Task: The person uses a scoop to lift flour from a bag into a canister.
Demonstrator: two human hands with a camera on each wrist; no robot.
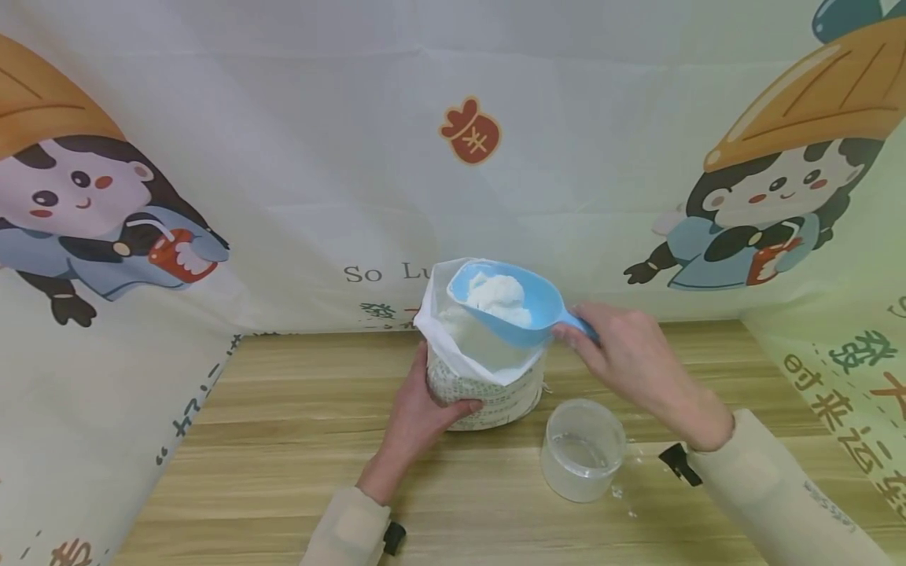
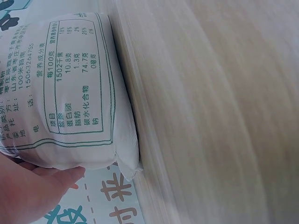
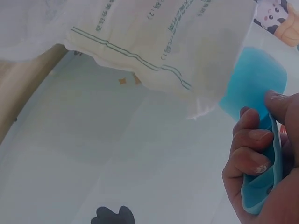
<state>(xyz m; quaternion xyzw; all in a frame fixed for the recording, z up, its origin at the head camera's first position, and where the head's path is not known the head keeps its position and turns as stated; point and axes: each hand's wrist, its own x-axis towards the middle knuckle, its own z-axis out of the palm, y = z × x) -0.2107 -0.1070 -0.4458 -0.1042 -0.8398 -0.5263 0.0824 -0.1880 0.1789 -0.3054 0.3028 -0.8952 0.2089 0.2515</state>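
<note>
My right hand (image 1: 633, 354) grips the handle of a light blue scoop (image 1: 545, 306), thumb along the handle and fingers curled round it in the right wrist view. A heap of white flour (image 1: 499, 295) sits in the scoop, which is above the open mouth of a white cloth flour bag (image 1: 488, 397). More flour shows inside the bag under its folded-out rim. Low on the bag's left side, my left hand (image 1: 422, 413) holds it, thumb across the front. Green printed text and a nutrition table cover the bag (image 2: 77, 88) in the left wrist view.
A clear round plastic tub (image 1: 580, 475) stands on the wood-grain table (image 1: 297, 456), to the right and in front of the bag. White specks (image 1: 618, 492) lie beside it. Printed cloth walls (image 1: 318, 157) with cartoon figures enclose the back and sides.
</note>
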